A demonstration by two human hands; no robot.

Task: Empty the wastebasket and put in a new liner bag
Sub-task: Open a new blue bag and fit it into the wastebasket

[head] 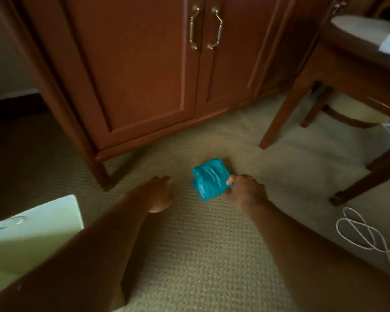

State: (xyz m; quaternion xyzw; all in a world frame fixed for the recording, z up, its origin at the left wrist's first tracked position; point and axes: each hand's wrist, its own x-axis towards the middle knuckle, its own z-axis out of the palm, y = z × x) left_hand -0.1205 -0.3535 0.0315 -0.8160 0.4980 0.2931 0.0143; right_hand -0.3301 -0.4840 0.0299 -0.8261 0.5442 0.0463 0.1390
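A folded teal plastic liner bag (209,180) sits just above the beige carpet in the middle of the view. My right hand (245,192) pinches its right edge between thumb and fingers. My left hand (160,194) hovers a short way to the left of the bag, fingers loosely curled, holding nothing. A pale green-white wastebasket (27,239) shows at the lower left, partly behind my left forearm; its inside is hidden.
A dark wooden cabinet (144,70) with two doors and brass handles stands right behind the bag. A wooden chair (338,70) is at the right, a table leg (369,176) nearer. A white cable (358,233) loops on the carpet at the right.
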